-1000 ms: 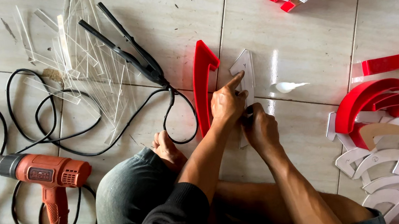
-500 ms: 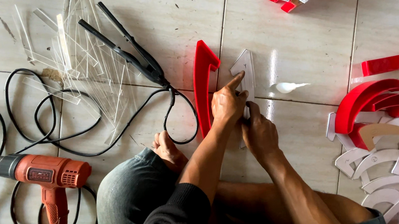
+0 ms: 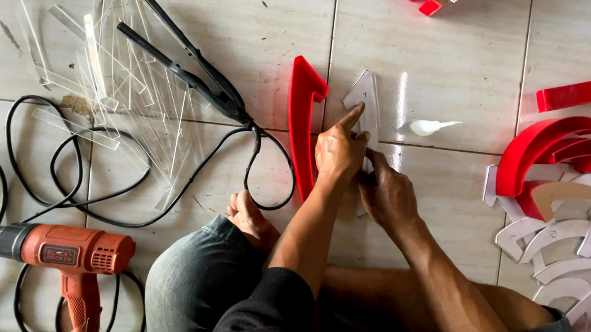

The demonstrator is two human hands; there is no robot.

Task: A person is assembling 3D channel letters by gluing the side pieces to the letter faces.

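White plastic piece [image 3: 364, 105]: flat on floor tile [image 3: 434, 51], beside red strip [image 3: 303, 126]. Left hand [image 3: 339, 153]: forefinger extended, pressing it. Right hand [image 3: 387, 195]: fingers curled at its lower edge; grip unclear

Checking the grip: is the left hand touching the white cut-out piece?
Touching. The head view shows the left hand with its forefinger pressed on the white cut-out piece.

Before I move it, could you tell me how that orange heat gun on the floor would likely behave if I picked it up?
The orange heat gun looks like rigid plastic, so it should stay stiff and feel fairly solid. Its black cord loops loosely over the tiled floor, so it would probably trail and may snag the clear plastic strips nearby. Lying on its side, it seems unlikely to roll.
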